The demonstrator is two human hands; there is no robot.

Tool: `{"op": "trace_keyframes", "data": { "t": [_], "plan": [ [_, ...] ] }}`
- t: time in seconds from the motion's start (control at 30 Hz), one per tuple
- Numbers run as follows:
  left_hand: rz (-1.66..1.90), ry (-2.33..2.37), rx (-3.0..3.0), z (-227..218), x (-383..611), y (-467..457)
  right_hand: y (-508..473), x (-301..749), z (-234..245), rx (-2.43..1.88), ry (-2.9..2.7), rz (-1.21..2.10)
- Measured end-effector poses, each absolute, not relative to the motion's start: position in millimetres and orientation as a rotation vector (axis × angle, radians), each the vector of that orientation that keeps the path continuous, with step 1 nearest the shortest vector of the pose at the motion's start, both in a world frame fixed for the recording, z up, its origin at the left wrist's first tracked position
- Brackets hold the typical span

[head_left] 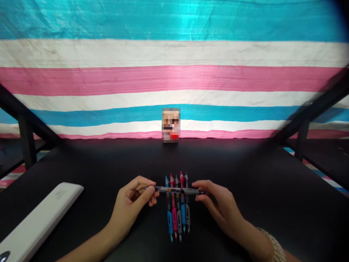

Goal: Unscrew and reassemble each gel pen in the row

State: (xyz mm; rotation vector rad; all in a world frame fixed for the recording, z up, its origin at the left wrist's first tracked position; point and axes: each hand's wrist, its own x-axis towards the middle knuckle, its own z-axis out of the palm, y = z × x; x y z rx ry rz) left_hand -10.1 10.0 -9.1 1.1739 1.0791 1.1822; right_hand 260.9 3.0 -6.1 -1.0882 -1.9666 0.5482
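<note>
A clear-barrelled ballpoint pen point(171, 189) with a grey grip lies crosswise between my two hands, above a row of other pens. My left hand point(136, 196) pinches its dark push-button end between thumb and fingers. At the tip end, the thumb and fingers of my right hand point(218, 200) close around the pen. Beneath it, several pens lie side by side, tips toward me: a blue pen point(170, 222), a pink pen point(174, 220), grey ones and another with a blue grip point(183, 214). The held pen covers part of their barrels.
On the left of the black table point(109, 163) lies a long white box-like object point(40, 218). A small blurred-out card or box point(171, 125) stands at the back edge. Black frame bars point(27, 123) rise at both sides, with a striped sheet point(174, 80) behind.
</note>
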Motion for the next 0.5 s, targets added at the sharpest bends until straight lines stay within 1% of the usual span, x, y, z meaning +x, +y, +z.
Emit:
{"op": "trace_keyframes", "data": {
  "t": [0.17, 0.37, 0.5],
  "plan": [
    [1.203, 1.069, 1.141, -10.7, -10.7, 11.3, 3.4, 260.3, -12.2, -1.08, -1.903, 0.411],
    [1.201, 1.066, 1.136, -9.1, -10.9, 10.8, 2.9, 261.6, -6.6, -1.069, -1.98, 0.477],
    [1.202, 1.064, 1.119, -8.1, -10.2, 10.6, 3.1, 260.9, -10.1, -1.089, -1.922, 0.423]
  ]
}}
